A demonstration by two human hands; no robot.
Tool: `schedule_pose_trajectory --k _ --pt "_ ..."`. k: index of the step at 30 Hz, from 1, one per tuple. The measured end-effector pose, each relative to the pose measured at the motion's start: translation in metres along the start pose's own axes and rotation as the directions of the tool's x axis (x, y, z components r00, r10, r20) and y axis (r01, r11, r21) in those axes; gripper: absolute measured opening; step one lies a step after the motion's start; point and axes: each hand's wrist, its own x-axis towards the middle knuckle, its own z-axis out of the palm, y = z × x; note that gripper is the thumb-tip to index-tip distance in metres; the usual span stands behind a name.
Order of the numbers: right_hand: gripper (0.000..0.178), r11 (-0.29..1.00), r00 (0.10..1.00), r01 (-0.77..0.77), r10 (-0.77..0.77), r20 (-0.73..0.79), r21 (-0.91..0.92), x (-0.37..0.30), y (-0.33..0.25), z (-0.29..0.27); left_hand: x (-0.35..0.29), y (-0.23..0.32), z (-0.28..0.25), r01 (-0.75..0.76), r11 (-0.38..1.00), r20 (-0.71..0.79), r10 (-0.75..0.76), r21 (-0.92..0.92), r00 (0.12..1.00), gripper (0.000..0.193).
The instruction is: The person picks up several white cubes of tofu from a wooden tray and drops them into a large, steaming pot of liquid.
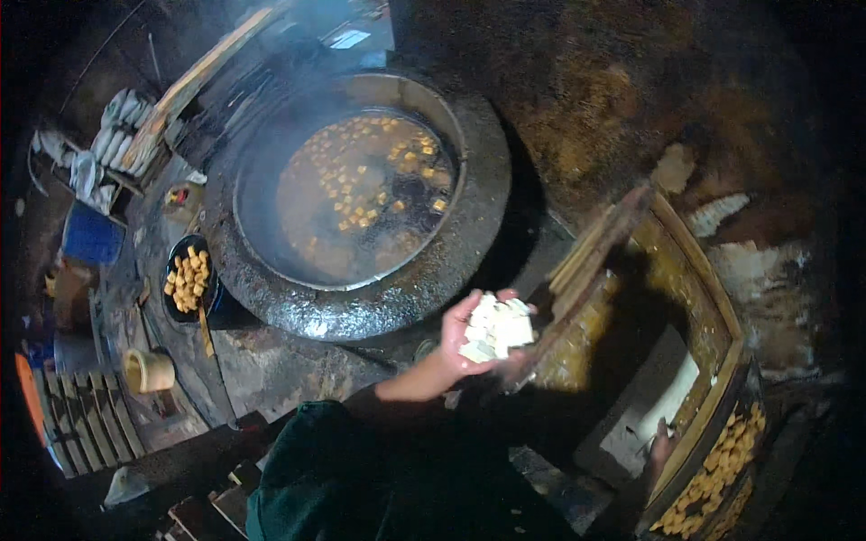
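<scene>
A heap of white cut blocks that look like tofu [499,326] rests in my left hand [454,335], palm up with the fingers curled round it. My left hand is just outside the near right rim of a large round frying pan [350,287]. In its steaming brown oil float many golden cubes [359,216]. My right hand [663,448] is low on the right, in shadow, at the inner side of a wooden tray [735,316]. Beside it lies a pale flat slab or sheet [663,388]. Whether the right fingers grip anything is too dark to see.
Left of the pan stands a dark bowl of fried golden pieces [188,281] with a long-handled tool [215,365]. Further left are a cream cup-shaped container [149,371], a blue bin [93,233] and a slatted rack [86,419]. More fried pieces [717,473] lie at lower right.
</scene>
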Motion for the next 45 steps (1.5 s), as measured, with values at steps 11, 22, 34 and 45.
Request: schedule_pose_trajectory --k 11,22,34,45 --pt "0.045 0.981 0.968 0.125 -0.153 0.201 0.147 -0.055 -0.072 -0.01 -0.076 0.298 -0.124 -0.226 0.837 -0.349 0.433 0.499 0.831 0.044" --pt "0.043 0.969 0.957 0.184 -0.214 0.195 0.164 -0.059 -0.148 0.011 -0.044 0.222 -0.081 0.637 -0.367 -0.239 0.71 0.678 0.663 0.08" --pt "0.045 0.888 0.94 0.288 -0.333 0.071 0.359 -0.068 -0.147 -0.011 0.009 -0.001 0.049 -0.082 -0.541 0.264 0.267 0.837 0.927 0.062" --pt "0.049 0.557 0.722 0.595 -0.687 -0.08 0.579 -0.191 -0.291 -0.034 0.052 -0.106 0.041 0.16 0.649 -0.119 -0.106 0.744 0.987 0.04"
